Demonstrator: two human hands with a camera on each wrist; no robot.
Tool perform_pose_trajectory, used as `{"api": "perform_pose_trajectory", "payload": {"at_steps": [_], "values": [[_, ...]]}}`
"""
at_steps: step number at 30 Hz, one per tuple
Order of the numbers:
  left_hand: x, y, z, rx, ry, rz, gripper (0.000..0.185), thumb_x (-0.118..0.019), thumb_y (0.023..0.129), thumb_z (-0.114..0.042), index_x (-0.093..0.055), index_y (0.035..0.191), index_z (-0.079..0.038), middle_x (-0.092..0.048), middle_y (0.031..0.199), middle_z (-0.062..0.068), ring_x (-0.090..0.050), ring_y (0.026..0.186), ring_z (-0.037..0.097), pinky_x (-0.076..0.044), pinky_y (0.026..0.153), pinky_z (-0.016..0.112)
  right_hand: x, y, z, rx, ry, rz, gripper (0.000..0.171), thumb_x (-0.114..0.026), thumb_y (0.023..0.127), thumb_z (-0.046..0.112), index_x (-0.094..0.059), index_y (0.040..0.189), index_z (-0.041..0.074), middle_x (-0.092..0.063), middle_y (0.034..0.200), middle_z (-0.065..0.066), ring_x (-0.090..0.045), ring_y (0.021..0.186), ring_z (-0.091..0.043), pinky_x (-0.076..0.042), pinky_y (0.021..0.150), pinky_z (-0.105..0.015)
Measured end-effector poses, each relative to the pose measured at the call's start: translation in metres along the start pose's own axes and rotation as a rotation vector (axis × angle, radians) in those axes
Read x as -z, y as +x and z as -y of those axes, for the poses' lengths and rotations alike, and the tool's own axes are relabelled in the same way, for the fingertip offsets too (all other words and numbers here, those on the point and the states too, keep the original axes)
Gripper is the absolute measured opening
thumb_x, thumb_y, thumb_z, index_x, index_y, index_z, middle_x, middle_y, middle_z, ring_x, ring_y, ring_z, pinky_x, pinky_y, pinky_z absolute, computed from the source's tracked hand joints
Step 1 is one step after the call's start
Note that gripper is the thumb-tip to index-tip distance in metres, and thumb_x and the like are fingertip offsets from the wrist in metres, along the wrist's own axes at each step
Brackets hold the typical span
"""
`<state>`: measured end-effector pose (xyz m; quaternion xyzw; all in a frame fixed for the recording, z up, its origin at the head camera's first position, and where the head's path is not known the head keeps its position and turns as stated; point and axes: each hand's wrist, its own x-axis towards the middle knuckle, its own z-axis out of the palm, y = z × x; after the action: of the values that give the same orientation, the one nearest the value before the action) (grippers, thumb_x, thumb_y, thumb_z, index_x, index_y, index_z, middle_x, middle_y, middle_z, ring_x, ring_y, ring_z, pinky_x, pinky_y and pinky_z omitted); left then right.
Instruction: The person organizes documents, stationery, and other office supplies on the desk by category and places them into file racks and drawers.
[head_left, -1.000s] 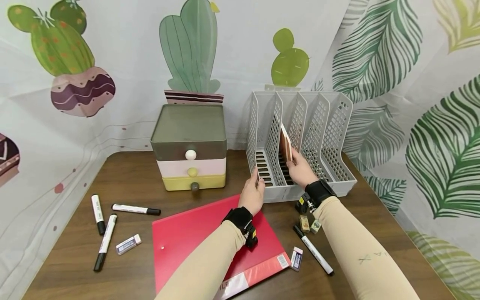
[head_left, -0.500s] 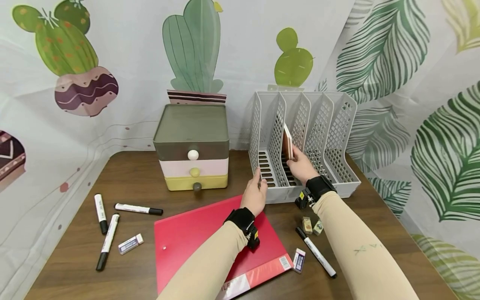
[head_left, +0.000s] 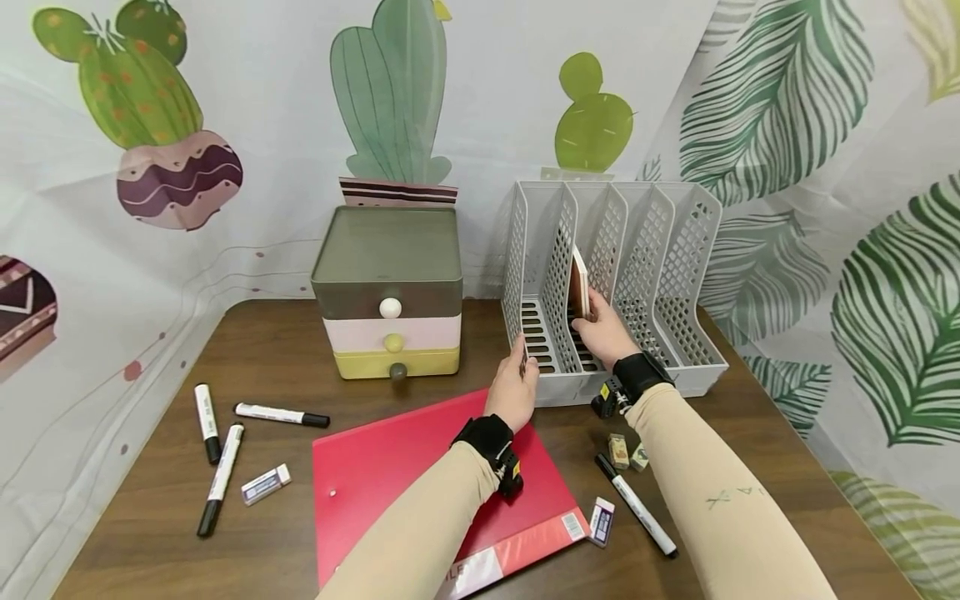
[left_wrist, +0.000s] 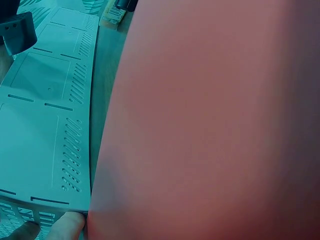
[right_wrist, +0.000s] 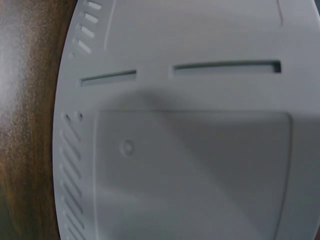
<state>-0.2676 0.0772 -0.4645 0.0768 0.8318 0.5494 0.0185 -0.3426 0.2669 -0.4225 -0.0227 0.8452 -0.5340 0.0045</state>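
A grey file rack [head_left: 678, 250] with several slots stands at the back right of the table. My right hand [head_left: 603, 333] pinches a thin brown notebook [head_left: 578, 287] that stands upright inside the second slot from the left. My left hand [head_left: 513, 385] grips the rack's front left corner, its forearm over a red folder [head_left: 390, 475] lying flat on the table. The left wrist view shows the red folder [left_wrist: 215, 120], the rack's front wall [left_wrist: 45, 115] and one fingertip [left_wrist: 67, 225] against it. The right wrist view is filled by the rack's front wall [right_wrist: 200, 140].
A small drawer unit [head_left: 387, 292] with three knobs stands left of the rack. Three markers [head_left: 281, 414] and an eraser [head_left: 266, 485] lie at the left. Right of the folder lie another marker [head_left: 636, 505], an eraser [head_left: 602, 521] and two small blocks [head_left: 626, 452].
My right hand has pushed the notebook deeper into the second slot and stood it more upright. My left hand stays at the rack's front corner.
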Motion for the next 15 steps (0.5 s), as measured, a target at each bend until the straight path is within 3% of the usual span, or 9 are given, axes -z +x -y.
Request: {"api": "perform_pose_trajectory", "payload": {"at_steps": [8,15], "values": [[0.0034,0.0002,0.0052,0.023,0.005,-0.008,0.059,-0.038,0.116,-0.034,-0.024,0.171,-0.020,-0.043,0.163,0.023,-0.045,0.149,0.038,-0.038,0.121,0.052,-0.0038,0.0024,-0.0024,0.040,0.014,0.024,0.073,-0.045,0.109,0.000,-0.010,0.172,0.012,-0.023,0.172,-0.025,-0.027,0.157,-0.046,-0.030,0.125,-0.058],[0.0031,-0.0032,-0.0012,0.016,-0.001,0.000,0.058,-0.037,0.116,-0.031,-0.024,0.171,-0.019,-0.043,0.163,0.024,-0.045,0.149,0.038,-0.039,0.121,0.052,0.0001,0.0012,-0.0028,0.041,0.016,0.028,0.074,-0.049,0.109,0.003,-0.012,0.172,0.014,-0.023,0.172,-0.025,-0.026,0.157,-0.046,-0.030,0.125,-0.060]]}}
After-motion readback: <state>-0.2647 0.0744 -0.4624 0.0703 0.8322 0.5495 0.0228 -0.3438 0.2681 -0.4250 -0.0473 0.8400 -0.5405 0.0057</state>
